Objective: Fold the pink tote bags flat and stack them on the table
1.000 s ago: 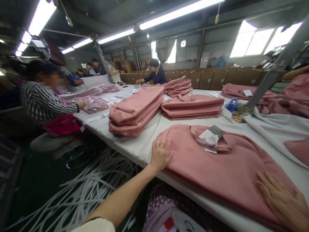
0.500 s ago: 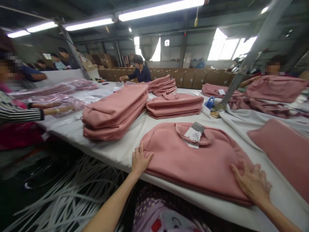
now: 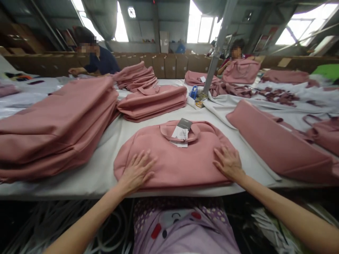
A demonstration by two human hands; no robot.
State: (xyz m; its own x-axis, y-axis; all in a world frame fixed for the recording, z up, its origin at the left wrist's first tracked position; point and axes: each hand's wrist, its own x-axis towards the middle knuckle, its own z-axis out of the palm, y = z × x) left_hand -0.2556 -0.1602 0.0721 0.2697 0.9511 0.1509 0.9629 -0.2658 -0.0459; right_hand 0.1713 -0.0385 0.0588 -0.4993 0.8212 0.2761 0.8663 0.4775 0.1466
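A pink bag (image 3: 180, 164) lies flat on the white-covered table in front of me, its handles at the far side. Over the handles rests a grey and white hang tag (image 3: 181, 132). My left hand (image 3: 138, 170) lies spread on the bag's left part, palm down. On the right part, near the bag's edge, my right hand (image 3: 228, 163) rests with its fingers apart. Neither hand grips anything; both press flat against the fabric.
Stacked pink bags (image 3: 55, 127) stand at the left, with another stack (image 3: 153, 102) behind. A metal post (image 3: 215, 53) rises beyond, beside a blue tape dispenser (image 3: 194, 92). More pink bags (image 3: 278, 144) lie right. Two people work across the table (image 3: 203, 116).
The view has swung right. My left hand has moved from the bag's left edge onto its top. The right hand stays on the right side, and the bag now lies squarer to me.
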